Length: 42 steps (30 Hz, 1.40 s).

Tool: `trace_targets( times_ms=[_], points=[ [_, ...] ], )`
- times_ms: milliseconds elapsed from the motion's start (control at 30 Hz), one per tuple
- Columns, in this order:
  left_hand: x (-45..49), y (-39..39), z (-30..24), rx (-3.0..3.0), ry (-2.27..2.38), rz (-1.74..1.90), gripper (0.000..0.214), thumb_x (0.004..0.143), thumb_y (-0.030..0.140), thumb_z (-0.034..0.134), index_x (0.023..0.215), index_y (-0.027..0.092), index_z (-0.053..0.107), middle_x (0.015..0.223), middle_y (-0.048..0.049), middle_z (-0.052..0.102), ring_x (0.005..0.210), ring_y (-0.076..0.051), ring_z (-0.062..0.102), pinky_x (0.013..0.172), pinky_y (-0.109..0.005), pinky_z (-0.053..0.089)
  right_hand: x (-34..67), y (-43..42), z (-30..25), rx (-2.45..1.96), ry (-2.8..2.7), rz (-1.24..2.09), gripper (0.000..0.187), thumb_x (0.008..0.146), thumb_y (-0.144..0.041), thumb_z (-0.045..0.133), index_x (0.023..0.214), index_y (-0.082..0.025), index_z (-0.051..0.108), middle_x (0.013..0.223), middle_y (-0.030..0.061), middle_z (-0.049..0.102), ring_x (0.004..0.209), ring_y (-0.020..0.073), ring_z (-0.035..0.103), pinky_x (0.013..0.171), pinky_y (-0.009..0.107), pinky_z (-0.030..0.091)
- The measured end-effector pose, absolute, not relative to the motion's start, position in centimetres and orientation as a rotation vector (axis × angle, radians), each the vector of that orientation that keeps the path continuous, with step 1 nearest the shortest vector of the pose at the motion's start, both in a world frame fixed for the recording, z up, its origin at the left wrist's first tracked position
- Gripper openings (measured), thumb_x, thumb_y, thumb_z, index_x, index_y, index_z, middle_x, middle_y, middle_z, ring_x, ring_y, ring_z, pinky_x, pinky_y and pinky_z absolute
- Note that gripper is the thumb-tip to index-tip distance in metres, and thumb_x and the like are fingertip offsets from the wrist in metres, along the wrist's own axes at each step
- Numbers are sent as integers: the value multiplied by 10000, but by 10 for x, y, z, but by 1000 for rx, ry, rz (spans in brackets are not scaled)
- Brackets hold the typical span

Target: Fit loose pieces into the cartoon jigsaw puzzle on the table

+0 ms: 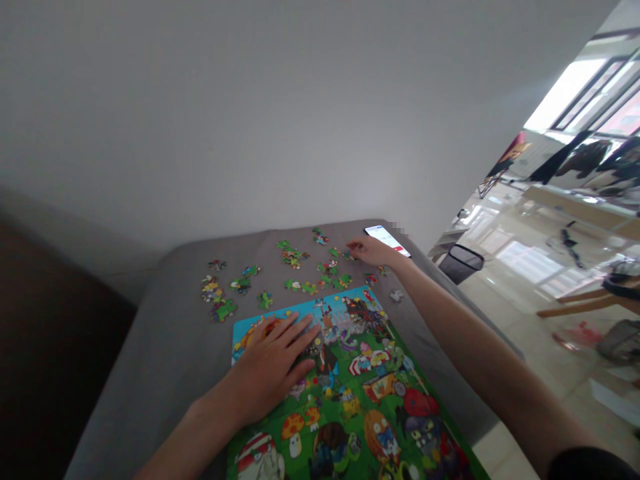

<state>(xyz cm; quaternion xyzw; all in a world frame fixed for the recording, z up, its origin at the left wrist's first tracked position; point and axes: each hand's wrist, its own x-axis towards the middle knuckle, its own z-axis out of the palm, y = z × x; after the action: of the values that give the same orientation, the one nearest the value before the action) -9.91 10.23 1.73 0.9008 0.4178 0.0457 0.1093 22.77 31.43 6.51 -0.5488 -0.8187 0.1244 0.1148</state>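
Observation:
A brightly printed cartoon jigsaw board (373, 400), mostly green with a blue top edge, lies on the grey-covered table. My left hand (275, 357) rests flat on its upper left part, fingers spread and holding nothing. Beyond the board, my right hand (370, 251) reaches to the far right among loose puzzle pieces (330, 270). Its fingers are curled together just over a small piece (349, 256); whether they grip it is too small to make out. More loose pieces (213, 290) lie in clusters to the left.
A phone (387, 240) with a lit screen lies beside my right hand, near the table's far right corner. A white wall (300, 133) rises behind the grey cloth (165, 347). On the tiled floor to the right stand a dark mesh bin (460, 263) and wooden furniture legs (575, 305).

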Motion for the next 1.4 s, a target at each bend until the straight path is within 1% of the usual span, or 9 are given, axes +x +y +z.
trace_targets(
  times_ms=[100,267,400,667,900,1100,1233,1333,1400],
  points=[
    [-99,103,16,2648,1239,143,665,1147,723,231,1704,426,442,1754,-5,497,1616,-336,461,1320,-559,298,233,310,61,-1580,-2428,383,339,942,-118,760,1261,-196,846,1271,120,849,1152,277,810,1027,349,611],
    [-101,103,14,2667,1228,179,657,1146,727,247,1701,435,443,1748,1,508,1619,-315,455,1327,-528,300,230,303,56,-1506,-2416,350,304,985,-150,736,1269,-190,837,1242,130,850,1144,288,800,1052,402,603],
    [-102,103,18,2656,1217,161,645,1148,721,267,1698,437,447,1754,5,498,1621,-320,453,1325,-528,306,231,288,57,-1430,-2375,317,334,1006,-195,735,1330,-230,812,1316,130,820,1218,303,762,1107,464,577],
    [-107,105,16,2657,1225,165,643,1141,739,278,1709,466,409,1749,24,501,1609,-322,476,1308,-519,340,235,241,48,-1132,-2344,495,365,1002,-258,753,1365,-235,784,1193,97,829,1011,221,784,987,381,619],
    [-118,107,10,2653,1284,226,597,1143,725,321,1685,505,440,1731,62,523,1579,-294,521,1303,-485,379,245,216,48,-1065,-2249,627,422,984,-275,742,1405,-270,765,1269,76,832,1046,217,789,1016,389,633],
    [-119,106,10,2693,1284,204,628,1144,727,281,1702,474,422,1711,33,551,1557,-328,549,1270,-535,416,241,197,57,-960,-2405,740,471,977,-267,742,1447,-301,746,1223,62,828,1040,213,759,1004,387,616],
    [-117,106,14,2723,1282,174,657,1149,718,253,1697,423,459,1706,8,559,1552,-346,551,1257,-548,421,236,187,61,-679,-2493,952,404,970,-179,717,1368,-207,785,1194,99,817,1033,206,755,952,365,615],
    [-117,105,15,2747,1275,170,675,1156,698,226,1691,379,487,1691,-12,579,1541,-349,560,1248,-550,422,238,184,66,-548,-2488,1276,320,974,-201,765,1289,-184,817,1236,102,820,1089,194,767,985,340,615],
    [-118,106,15,2759,1274,159,647,1172,659,220,1692,378,484,1685,-9,590,1542,-337,559,1248,-549,413,240,183,69,-516,-2483,1527,291,991,-201,764,1275,-170,822,1222,94,832,1043,170,779,949,301,621]
  ],
)
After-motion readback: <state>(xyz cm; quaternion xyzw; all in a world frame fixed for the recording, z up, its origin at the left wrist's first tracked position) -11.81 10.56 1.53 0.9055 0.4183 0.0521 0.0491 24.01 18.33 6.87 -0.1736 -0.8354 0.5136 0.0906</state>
